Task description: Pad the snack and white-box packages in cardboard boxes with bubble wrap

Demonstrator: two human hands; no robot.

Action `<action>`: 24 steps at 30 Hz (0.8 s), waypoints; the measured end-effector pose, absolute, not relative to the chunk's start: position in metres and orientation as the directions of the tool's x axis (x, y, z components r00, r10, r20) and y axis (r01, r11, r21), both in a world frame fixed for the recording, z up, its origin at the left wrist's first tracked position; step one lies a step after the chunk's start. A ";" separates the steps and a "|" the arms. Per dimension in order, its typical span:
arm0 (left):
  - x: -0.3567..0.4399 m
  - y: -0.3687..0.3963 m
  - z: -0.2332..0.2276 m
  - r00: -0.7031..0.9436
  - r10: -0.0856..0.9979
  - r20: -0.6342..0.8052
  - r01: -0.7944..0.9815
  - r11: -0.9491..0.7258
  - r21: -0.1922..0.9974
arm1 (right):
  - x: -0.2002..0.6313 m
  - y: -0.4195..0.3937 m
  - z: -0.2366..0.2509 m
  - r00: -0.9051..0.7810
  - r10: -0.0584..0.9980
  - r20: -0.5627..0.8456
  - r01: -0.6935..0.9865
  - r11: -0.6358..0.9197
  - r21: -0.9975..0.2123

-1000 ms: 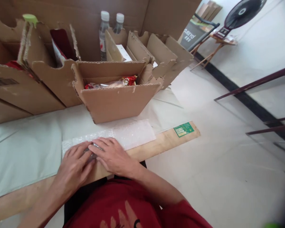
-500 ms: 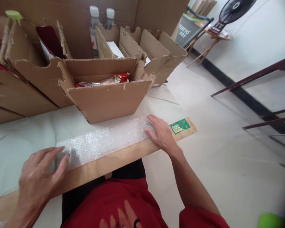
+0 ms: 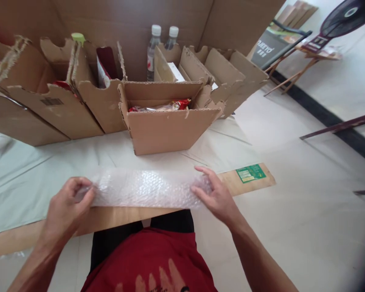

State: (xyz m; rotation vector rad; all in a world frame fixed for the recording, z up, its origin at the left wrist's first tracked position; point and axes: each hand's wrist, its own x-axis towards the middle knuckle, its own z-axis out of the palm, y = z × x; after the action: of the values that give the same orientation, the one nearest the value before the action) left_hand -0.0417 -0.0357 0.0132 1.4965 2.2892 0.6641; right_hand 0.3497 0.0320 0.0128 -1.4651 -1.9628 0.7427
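A long, flat strip of clear bubble wrap (image 3: 146,188) stretches between my two hands, over the wooden board (image 3: 121,217) along the table's front edge. My left hand (image 3: 68,205) pinches its left end between thumb and curled fingers. At the other end, my right hand (image 3: 217,198) grips the wrap, thumb in front and fingers curved behind. The wrap looks slightly raised and its right end is blurred. Just beyond it stands a low cardboard box (image 3: 170,132) with red and clear packets (image 3: 181,104) inside.
Several open cardboard bins (image 3: 97,105) line the back of the cloth-covered table (image 3: 76,156). Two clear bottles with white caps (image 3: 153,48) stand behind them. A green label (image 3: 251,173) is on the board's right end. A fan (image 3: 346,16) and dark bars are off to the right.
My left hand has closed on the wrap's left end, and my right hand has taken the other end. The wrap has shifted and come up a little off the board. The view has swung left.
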 end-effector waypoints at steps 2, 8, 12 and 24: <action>-0.055 -0.025 0.029 -0.401 0.915 0.037 0.804 0.332 0.493 | 0.331 0.007 0.016 -0.329 0.942 0.065 0.553 0.248 -0.795; -0.056 0.058 0.031 -0.049 0.975 0.215 0.910 -0.045 0.411 | 0.269 -0.058 -0.011 -0.539 0.837 -0.093 0.357 0.126 -0.926; -0.051 0.051 0.005 -0.039 0.929 0.369 0.901 -0.127 0.415 | 0.249 -0.078 -0.018 -0.594 0.802 -0.063 0.268 0.124 -0.956; 0.003 -0.098 0.005 -0.160 0.975 0.157 0.576 -0.037 0.816 | 0.209 -0.021 0.002 -0.602 0.794 -0.083 -0.137 -0.206 -0.969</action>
State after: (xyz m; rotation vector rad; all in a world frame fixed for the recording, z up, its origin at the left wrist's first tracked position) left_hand 0.0030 -0.0981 0.0053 1.6307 1.7647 1.0907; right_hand 0.2092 -0.0210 0.0018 -0.7979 -1.4134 1.8719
